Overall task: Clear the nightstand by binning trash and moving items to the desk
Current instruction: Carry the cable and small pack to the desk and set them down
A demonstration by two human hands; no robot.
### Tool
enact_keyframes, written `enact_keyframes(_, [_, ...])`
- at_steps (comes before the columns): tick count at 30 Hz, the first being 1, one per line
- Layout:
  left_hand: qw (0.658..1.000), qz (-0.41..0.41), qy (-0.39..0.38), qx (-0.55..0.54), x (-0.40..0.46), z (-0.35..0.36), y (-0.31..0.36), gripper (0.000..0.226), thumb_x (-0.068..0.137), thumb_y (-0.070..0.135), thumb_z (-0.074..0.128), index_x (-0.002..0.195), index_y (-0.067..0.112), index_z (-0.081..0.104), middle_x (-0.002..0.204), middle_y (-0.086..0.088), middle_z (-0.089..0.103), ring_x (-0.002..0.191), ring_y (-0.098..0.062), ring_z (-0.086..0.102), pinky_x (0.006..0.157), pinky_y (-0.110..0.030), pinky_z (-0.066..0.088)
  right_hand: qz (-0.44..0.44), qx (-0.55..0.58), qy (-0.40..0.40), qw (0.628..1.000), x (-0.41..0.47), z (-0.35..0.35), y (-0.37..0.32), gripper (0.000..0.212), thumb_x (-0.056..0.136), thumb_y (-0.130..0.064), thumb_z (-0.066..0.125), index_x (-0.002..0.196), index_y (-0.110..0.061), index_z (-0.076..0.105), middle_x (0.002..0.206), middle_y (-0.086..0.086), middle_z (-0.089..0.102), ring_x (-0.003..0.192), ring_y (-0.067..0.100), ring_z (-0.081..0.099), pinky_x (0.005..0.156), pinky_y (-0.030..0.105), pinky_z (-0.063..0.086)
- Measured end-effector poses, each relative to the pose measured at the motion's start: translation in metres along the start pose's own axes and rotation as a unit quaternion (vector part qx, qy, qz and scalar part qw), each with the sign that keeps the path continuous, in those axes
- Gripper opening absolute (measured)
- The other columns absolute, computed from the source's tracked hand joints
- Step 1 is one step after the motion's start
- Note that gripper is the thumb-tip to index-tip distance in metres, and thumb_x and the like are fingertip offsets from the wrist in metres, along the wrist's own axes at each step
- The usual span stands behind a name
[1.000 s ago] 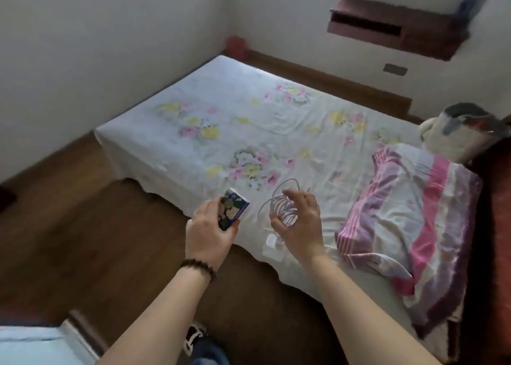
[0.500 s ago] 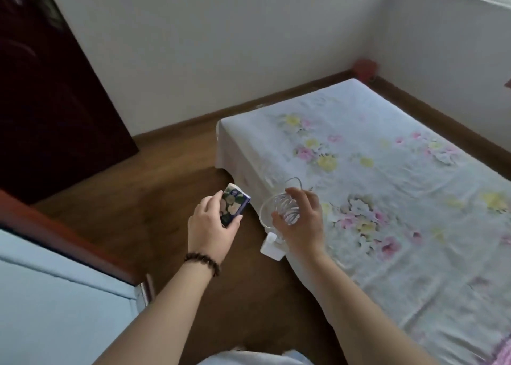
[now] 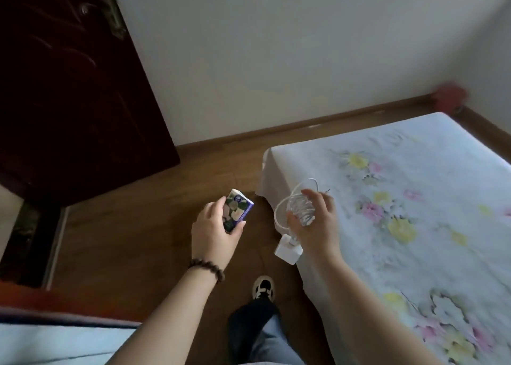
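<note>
Bedroom, brown wood floor (image 3: pixel 132 226), dark door (image 3: pixel 69 88) at left, bed (image 3: pixel 414 198) with floral sheet at right. I see my left hand (image 3: pixel 214 232) wrapped around a small tissue pack (image 3: pixel 237 210), thumb and fingers clamped on its sides, held over the floor. My right hand (image 3: pixel 318 223) grips a coiled white cable (image 3: pixel 300 208), fingers curled round the loops; its white charger plug (image 3: pixel 287 251) dangles just below the hand at the bed's edge. Beaded bracelet (image 3: pixel 207 268) on left wrist. One shoe (image 3: pixel 264 287) on the floor below.

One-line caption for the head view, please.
Left hand holds a small purple floral tissue pack; right hand grips a coiled white charger cable beside the floral-sheeted bed.
</note>
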State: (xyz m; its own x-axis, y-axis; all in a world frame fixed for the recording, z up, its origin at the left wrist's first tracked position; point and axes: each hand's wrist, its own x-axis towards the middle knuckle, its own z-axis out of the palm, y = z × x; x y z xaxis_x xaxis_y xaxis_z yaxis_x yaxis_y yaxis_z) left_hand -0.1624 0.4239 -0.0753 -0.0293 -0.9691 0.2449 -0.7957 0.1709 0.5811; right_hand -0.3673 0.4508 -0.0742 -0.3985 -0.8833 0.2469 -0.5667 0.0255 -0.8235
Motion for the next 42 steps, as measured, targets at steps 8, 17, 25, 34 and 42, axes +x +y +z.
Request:
enact_keyframes(8, [1.000,0.009,0.013,0.013,0.212,0.060,0.011,0.063,0.072,0.029,0.078,0.126,0.009,0.053,0.113,-0.004,0.059,0.100,-0.019,0.058,0.078,-0.027,0.048,0.035,0.011,-0.029,0.999,0.202,0.059,0.030,0.052,0.071,-0.015,0.078,0.115,-0.032,0.054,0.121,-0.002,0.045,0.113,0.024,0.048,0.085,0.029,0.046])
enact_keyframes(17, [1.000,-0.017,0.007,0.005,0.376,0.106,-0.006,0.062,0.070,0.026,0.080,0.123,0.006,0.054,0.110,-0.009,0.061,0.094,-0.020,0.059,0.069,-0.023,0.042,0.030,-0.006,-0.051,0.998,0.363,0.126,0.035,0.052,0.070,-0.020,0.079,0.113,-0.033,0.054,0.115,-0.006,0.044,0.106,0.023,0.050,0.083,0.032,0.048])
enact_keyframes(25, [1.000,0.018,-0.025,-0.001,0.546,0.163,-0.049,0.063,0.068,0.030,0.080,0.122,0.008,0.055,0.107,-0.006,0.061,0.096,-0.021,0.058,0.076,-0.032,0.049,0.041,-0.034,0.002,0.999,0.503,0.218,0.058,0.050,0.069,-0.022,0.079,0.113,-0.030,0.056,0.116,-0.005,0.046,0.111,0.025,0.046,0.084,0.034,0.045])
enact_keyframes(34, [0.987,0.108,-0.116,0.006,0.768,0.202,-0.056,0.064,0.072,0.033,0.077,0.126,0.009,0.054,0.115,-0.007,0.060,0.103,-0.025,0.057,0.085,-0.040,0.049,0.091,-0.061,0.098,0.989,0.679,0.277,0.044,0.050,0.067,-0.018,0.081,0.112,-0.025,0.060,0.117,0.002,0.050,0.107,0.029,0.049,0.082,0.035,0.048])
enact_keyframes(42, [0.961,0.193,-0.191,-0.049,0.865,0.285,0.010,0.062,0.073,0.032,0.076,0.125,0.008,0.053,0.116,-0.007,0.059,0.104,-0.025,0.056,0.086,-0.040,0.048,0.174,-0.079,0.210,0.959,0.755,0.246,0.082,0.049,0.069,-0.020,0.080,0.112,-0.028,0.058,0.114,-0.008,0.045,0.111,0.027,0.048,0.086,0.030,0.043])
